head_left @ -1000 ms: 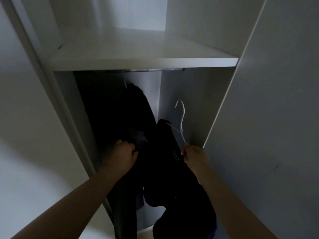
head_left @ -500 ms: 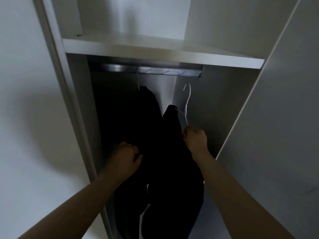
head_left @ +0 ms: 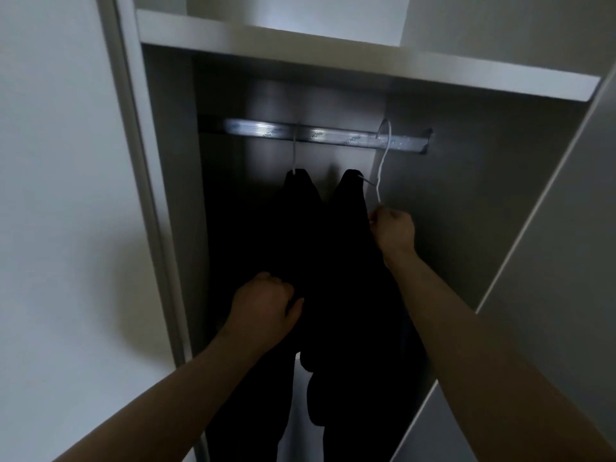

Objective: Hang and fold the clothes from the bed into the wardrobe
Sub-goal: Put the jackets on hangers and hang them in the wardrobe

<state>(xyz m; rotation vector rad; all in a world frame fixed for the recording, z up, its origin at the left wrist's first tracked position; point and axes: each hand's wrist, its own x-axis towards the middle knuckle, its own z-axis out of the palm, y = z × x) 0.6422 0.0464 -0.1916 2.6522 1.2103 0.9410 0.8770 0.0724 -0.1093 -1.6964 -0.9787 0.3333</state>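
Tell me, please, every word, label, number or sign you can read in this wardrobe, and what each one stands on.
Hanging rail: small printed marks repeat along it, all too blurred to read.
White hanger, the dark garment on it and the shelf: no text visible.

Home bedroom closet: white wardrobe (head_left: 550, 295) w/ shelf (head_left: 333, 48), hanging rail (head_left: 326, 135), dark clothes (head_left: 346, 261).
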